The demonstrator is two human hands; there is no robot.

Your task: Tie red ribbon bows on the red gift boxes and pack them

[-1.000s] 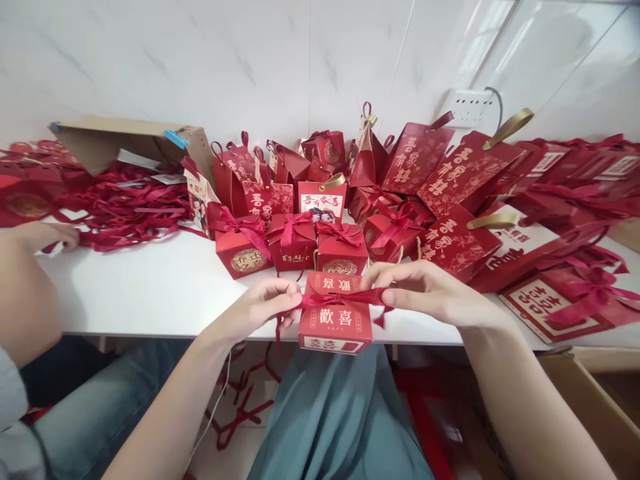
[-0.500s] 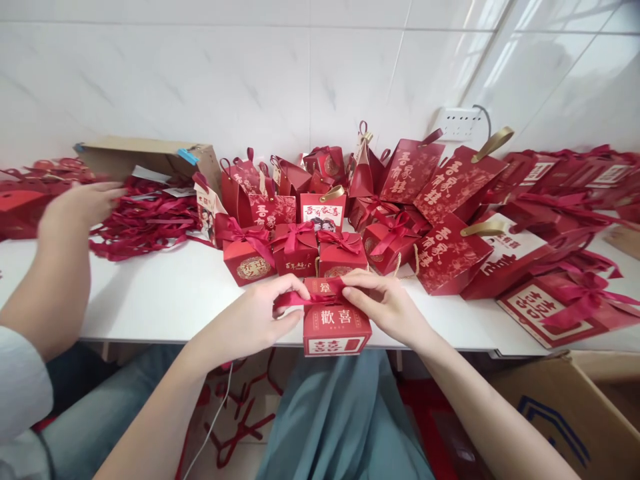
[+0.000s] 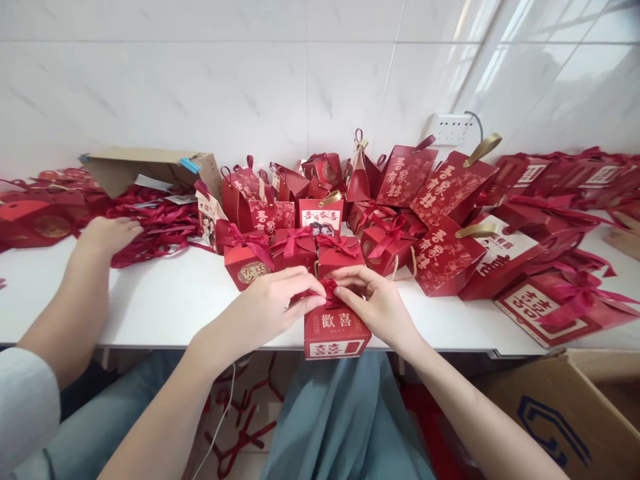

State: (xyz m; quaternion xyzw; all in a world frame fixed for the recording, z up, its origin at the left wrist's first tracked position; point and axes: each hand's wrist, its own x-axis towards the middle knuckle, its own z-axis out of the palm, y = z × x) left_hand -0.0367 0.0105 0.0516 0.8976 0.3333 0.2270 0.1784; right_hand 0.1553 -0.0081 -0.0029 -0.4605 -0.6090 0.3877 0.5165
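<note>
A red gift box (image 3: 337,331) with white characters stands at the table's front edge. On its top lies a red ribbon (image 3: 331,293), pinched from both sides. My left hand (image 3: 287,300) has thumb and forefinger closed on the ribbon's left part. My right hand (image 3: 373,300) grips the ribbon from the right, its fingertips almost touching those of my left. The fingers partly cover the knot. Right behind are small red boxes with tied bows (image 3: 293,244).
Another person's hand (image 3: 107,237) rests at a ribbon pile (image 3: 155,223) on the left, before an open cardboard box (image 3: 150,160). Many red boxes (image 3: 450,253) line the table (image 3: 175,307). A large carton (image 3: 540,407) stands low at right.
My hands have come closer together over the box, drawing the ribbon in to its middle. The other person's hand has moved right and down onto the ribbon pile. The view has tilted slightly up.
</note>
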